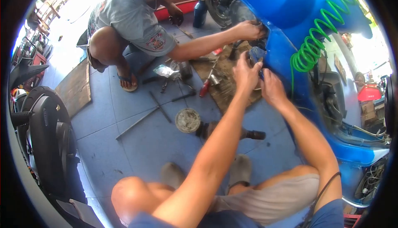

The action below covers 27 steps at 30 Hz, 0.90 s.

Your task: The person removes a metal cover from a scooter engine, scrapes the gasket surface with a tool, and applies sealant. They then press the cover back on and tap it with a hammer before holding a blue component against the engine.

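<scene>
Both my hands reach forward to the lower edge of a blue scooter body. My left hand has its fingers curled up at a small, crumpled-looking blue piece, with thumb and fingers pinched at its lower side. Close beside it, my right hand is closed with bent fingers near the left thumb; what it grips is small and mostly hidden. Just above, a co-worker's hand works at the dark parts under the same body.
Below lies a cardboard sheet with a red-handled screwdriver. Metal rods and a round-ended metal part rest on the blue tiles. A green coiled hose hangs at right. The co-worker squats opposite; a wheel stands left.
</scene>
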Each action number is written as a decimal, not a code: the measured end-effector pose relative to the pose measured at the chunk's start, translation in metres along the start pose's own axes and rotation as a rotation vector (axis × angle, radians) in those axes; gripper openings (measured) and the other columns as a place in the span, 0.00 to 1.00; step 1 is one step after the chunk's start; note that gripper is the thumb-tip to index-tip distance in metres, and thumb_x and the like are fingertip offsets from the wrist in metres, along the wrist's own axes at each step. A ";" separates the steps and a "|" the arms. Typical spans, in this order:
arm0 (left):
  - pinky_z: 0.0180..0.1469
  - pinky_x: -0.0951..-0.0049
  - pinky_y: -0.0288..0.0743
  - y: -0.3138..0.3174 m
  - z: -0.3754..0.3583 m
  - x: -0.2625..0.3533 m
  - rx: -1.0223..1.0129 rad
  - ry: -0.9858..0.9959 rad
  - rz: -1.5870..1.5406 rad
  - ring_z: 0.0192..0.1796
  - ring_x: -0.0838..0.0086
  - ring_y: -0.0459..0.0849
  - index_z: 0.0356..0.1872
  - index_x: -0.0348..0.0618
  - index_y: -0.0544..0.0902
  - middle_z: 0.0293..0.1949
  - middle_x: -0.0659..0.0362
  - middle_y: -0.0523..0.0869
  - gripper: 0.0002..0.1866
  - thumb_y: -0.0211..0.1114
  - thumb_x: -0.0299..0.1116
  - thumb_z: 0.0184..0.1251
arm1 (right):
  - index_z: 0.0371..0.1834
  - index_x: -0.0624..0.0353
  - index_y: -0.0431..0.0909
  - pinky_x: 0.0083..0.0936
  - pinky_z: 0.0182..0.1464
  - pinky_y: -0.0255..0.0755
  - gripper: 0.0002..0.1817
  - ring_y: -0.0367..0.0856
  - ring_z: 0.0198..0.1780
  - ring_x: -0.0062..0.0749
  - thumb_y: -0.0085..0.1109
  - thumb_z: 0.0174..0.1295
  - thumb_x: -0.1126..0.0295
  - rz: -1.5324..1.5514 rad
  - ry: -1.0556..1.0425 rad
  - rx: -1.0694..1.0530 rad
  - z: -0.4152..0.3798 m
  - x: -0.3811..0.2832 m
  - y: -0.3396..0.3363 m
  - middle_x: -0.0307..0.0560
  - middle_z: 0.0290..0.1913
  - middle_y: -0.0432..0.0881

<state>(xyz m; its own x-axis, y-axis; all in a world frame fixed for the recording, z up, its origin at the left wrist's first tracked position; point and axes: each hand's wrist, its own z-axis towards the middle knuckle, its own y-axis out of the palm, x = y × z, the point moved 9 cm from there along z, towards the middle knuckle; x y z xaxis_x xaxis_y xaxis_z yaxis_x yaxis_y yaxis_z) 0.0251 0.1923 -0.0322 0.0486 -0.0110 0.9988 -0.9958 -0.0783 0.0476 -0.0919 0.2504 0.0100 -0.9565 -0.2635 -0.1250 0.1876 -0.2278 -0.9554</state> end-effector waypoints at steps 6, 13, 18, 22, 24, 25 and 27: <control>0.69 0.56 0.73 -0.001 -0.003 0.003 0.039 0.035 0.089 0.65 0.51 0.83 0.71 0.36 0.75 0.62 0.43 0.86 0.35 0.76 0.36 0.63 | 0.53 0.67 0.68 0.55 0.54 0.74 0.15 0.80 0.51 0.66 0.59 0.67 0.74 0.004 -0.024 0.016 -0.001 -0.001 0.000 0.67 0.45 0.80; 0.60 0.59 0.81 0.002 0.002 0.001 0.018 0.041 -0.020 0.57 0.55 0.89 0.72 0.37 0.73 0.59 0.41 0.87 0.35 0.75 0.33 0.64 | 0.53 0.66 0.68 0.55 0.54 0.74 0.15 0.80 0.51 0.67 0.59 0.67 0.75 0.001 -0.029 0.019 -0.001 -0.003 -0.003 0.68 0.45 0.80; 0.67 0.58 0.76 0.002 0.000 0.001 -0.008 0.026 -0.008 0.65 0.54 0.85 0.72 0.39 0.74 0.65 0.42 0.84 0.35 0.75 0.33 0.64 | 0.53 0.66 0.68 0.56 0.55 0.73 0.16 0.80 0.52 0.67 0.59 0.67 0.74 -0.011 0.010 -0.001 -0.002 0.005 0.003 0.67 0.45 0.81; 0.70 0.56 0.73 0.001 -0.002 0.004 -0.034 -0.042 0.074 0.69 0.52 0.79 0.73 0.42 0.74 0.67 0.46 0.83 0.37 0.76 0.38 0.63 | 0.53 0.66 0.68 0.54 0.56 0.71 0.16 0.79 0.53 0.66 0.59 0.67 0.73 0.010 -0.071 0.026 0.000 -0.002 -0.001 0.67 0.47 0.80; 0.71 0.55 0.72 -0.002 -0.005 0.006 -0.027 -0.059 0.070 0.69 0.52 0.78 0.73 0.45 0.74 0.68 0.47 0.82 0.38 0.77 0.39 0.62 | 0.53 0.66 0.68 0.55 0.56 0.71 0.15 0.79 0.54 0.65 0.59 0.67 0.73 0.000 -0.010 -0.024 0.000 0.004 0.005 0.67 0.47 0.80; 0.70 0.55 0.73 -0.002 -0.005 0.006 -0.035 -0.065 0.057 0.68 0.52 0.79 0.74 0.46 0.74 0.69 0.46 0.81 0.37 0.76 0.38 0.63 | 0.53 0.66 0.68 0.55 0.56 0.71 0.15 0.79 0.54 0.65 0.59 0.67 0.73 0.006 -0.016 -0.018 0.000 0.004 0.005 0.67 0.47 0.80; 0.66 0.57 0.77 -0.002 -0.007 0.006 -0.048 -0.089 0.002 0.64 0.54 0.82 0.74 0.45 0.73 0.68 0.45 0.81 0.37 0.77 0.36 0.63 | 0.53 0.66 0.68 0.55 0.56 0.71 0.15 0.79 0.54 0.66 0.58 0.68 0.73 -0.001 -0.018 -0.008 -0.001 0.003 0.003 0.67 0.48 0.80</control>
<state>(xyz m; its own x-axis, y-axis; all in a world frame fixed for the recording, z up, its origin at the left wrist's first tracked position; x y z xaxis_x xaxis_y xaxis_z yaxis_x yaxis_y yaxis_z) 0.0270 0.1991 -0.0260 0.0510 -0.1000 0.9937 -0.9984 -0.0305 0.0482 -0.0940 0.2495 0.0063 -0.9525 -0.2804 -0.1188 0.1845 -0.2209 -0.9577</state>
